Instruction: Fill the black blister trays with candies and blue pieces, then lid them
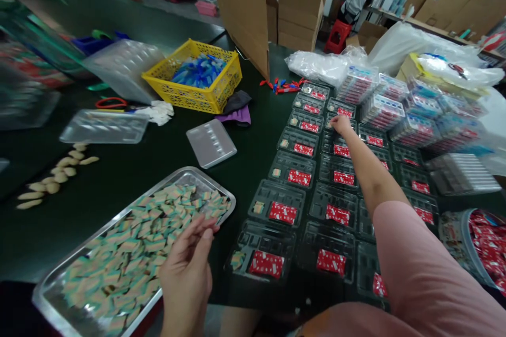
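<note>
1. currently, the person's left hand (pixel 190 263) is at the right-hand edge of a long, shiny metal tray with rounded corners (pixel 234 201). a heap of small, flat, beige-and-teal striped pieces (pixel 138 242) fills it, spreading to the left of that hand and just beyond.
2. the left fingers are curled, with the thumb near them; whether they grip a piece cannot be told.
3. far off to the right, the person's right hand (pixel 341 124) is at the end of an outstretched arm, fingertips drawn together over a compartment near the far end of the second column of shallow, clear plastic trays (pixel 290 195). any piece between those fingertips is too small to make out.
4. the heap is well apart from the right hand, lying to its left and closer to the body; the left hand is much nearer.
5. the metal tray's long axis slants from near left to far right, while the striped pieces point every way.
6. the plastic trays have moulded hollows; many hold a glossy red packet with white marks (pixel 283 212), and the left column mostly has a striped piece too.
7. beyond the heap stands a yellow lattice-sided plastic basket (pixel 182 96) of blue items (pixel 200 71), all on a smooth dark green tabletop (pixel 166 150).
</note>
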Demonstrator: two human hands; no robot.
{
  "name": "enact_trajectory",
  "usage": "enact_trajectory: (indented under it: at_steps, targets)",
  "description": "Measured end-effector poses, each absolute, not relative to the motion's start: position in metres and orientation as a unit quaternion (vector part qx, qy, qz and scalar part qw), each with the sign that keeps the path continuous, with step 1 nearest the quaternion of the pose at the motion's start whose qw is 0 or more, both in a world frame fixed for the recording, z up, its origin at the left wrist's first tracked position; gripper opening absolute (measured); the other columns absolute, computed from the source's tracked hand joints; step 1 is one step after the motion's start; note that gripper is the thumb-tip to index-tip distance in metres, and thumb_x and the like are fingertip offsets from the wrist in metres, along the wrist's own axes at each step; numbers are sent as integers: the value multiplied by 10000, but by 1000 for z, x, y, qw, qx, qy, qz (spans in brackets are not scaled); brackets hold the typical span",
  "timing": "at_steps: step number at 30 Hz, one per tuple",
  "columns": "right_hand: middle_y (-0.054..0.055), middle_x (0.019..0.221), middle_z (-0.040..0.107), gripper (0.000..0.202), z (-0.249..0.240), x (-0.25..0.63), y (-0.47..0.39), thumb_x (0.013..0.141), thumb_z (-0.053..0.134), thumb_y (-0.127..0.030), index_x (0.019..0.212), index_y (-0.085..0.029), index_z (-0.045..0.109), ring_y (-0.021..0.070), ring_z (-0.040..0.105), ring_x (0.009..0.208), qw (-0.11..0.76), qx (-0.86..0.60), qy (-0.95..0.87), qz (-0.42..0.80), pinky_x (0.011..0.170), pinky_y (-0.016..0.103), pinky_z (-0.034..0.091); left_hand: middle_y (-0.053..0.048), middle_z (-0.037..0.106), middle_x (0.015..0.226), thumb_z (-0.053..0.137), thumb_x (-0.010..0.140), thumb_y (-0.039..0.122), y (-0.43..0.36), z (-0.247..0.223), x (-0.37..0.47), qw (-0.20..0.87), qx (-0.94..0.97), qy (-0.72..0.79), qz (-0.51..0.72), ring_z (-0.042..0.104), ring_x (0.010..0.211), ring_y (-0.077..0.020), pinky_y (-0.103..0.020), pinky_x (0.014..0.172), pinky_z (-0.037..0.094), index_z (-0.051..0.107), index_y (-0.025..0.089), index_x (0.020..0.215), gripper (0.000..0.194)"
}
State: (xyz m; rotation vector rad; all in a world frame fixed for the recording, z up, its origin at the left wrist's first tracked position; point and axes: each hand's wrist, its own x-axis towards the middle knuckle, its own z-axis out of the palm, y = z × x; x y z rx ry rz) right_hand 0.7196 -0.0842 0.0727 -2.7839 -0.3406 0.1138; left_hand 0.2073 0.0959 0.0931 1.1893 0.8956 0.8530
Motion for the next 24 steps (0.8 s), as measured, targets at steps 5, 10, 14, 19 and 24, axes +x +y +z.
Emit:
enact_trajectory:
  at_steps: [5, 10, 14, 19, 24]
  targets:
    - [71, 925, 765, 279, 74, 720, -85, 813, 598, -167, 1039, -135, 758, 163, 700, 825, 140, -982, -120, 39, 806, 230, 518, -2, 724, 947, 818, 666, 334, 96, 94, 207, 641, 531, 402, 382, 641, 821, -127, -251, 858, 523, 730, 254, 1068, 419]
    - [106, 1015, 753, 261, 75, 714, -81, 846, 558, -132, 1002, -150, 766, 198, 686, 959, 99, -985, -138, 21, 870, 263, 499, -14, 723, 960, 806, 677, 319, 94, 94, 210, 634, 542, 396, 384, 638, 829, -132, -282, 892, 514, 719, 247, 1122, 458]
    - [121, 1053, 737, 224, 74, 705, -79, 867, 569, -157, 1004, -163, 746, 226, 672, 997, 68, -986, -153, 4, 867, 295, 494, -22, 720, 980, 792, 686, 329, 93, 96, 212, 627, 550, 400, 379, 638, 837, -146, -318, 908, 513, 720, 251, 1116, 443]
    - [180, 1121, 698, 239, 71, 691, -79, 922, 501, -154, 1039, -141, 709, 250, 634, 1065, 39, -979, -198, -24, 892, 311, 470, -13, 715, 959, 789, 695, 316, 92, 100, 209, 619, 552, 405, 384, 621, 818, -144, -341, 949, 497, 726, 253, 1092, 407]
    - [190, 1083, 712, 215, 74, 685, -75, 920, 517, -127, 1014, -124, 711, 256, 638, 1050, 20, -975, -221, -23, 880, 308, 454, -38, 714, 999, 773, 717, 355, 99, 92, 205, 602, 574, 412, 373, 638, 876, -172, -379, 965, 501, 702, 225, 1138, 447]
